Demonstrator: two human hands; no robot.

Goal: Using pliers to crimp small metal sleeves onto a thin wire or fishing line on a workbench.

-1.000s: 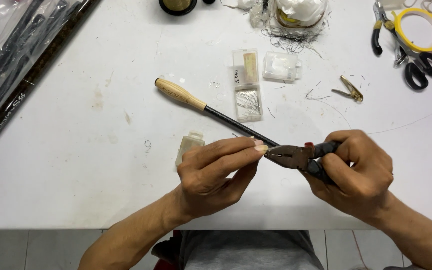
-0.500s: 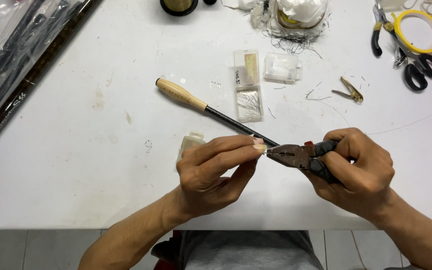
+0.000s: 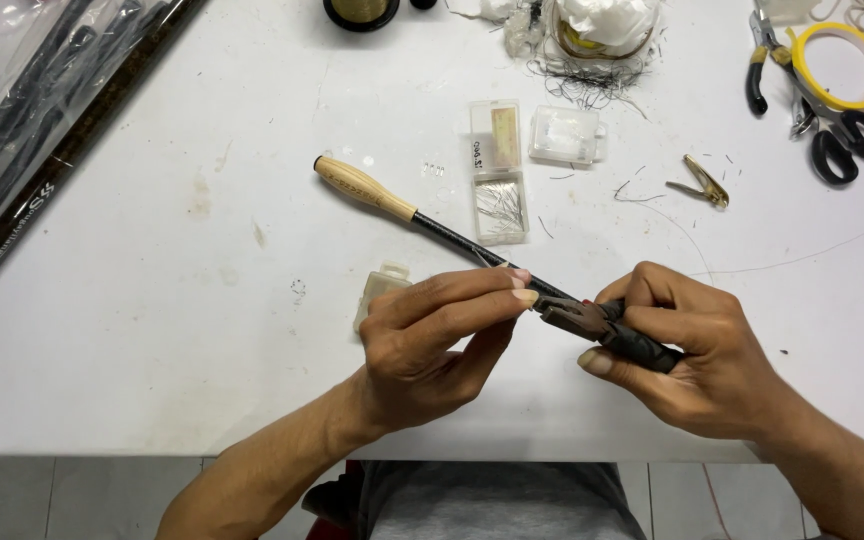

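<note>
My right hand (image 3: 697, 355) grips dark-handled pliers (image 3: 602, 328), their jaws pointing left. My left hand (image 3: 432, 345) pinches something tiny between thumb and forefinger right at the jaw tips; the piece itself is too small to make out. Behind both hands a thin black rod with a wooden handle (image 3: 364, 187) lies diagonally on the white table (image 3: 152, 330). A small cream plastic piece (image 3: 380, 287) sits just left of my left hand.
An open clear box of thin wires (image 3: 499, 172) and a small clear case (image 3: 565, 135) lie beyond the rod. Nail clippers (image 3: 704, 184), scissors (image 3: 837, 125), yellow tape roll (image 3: 837, 65), and other pliers (image 3: 760, 50) are at the far right. Bagged dark rods (image 3: 42, 120) run along the left edge.
</note>
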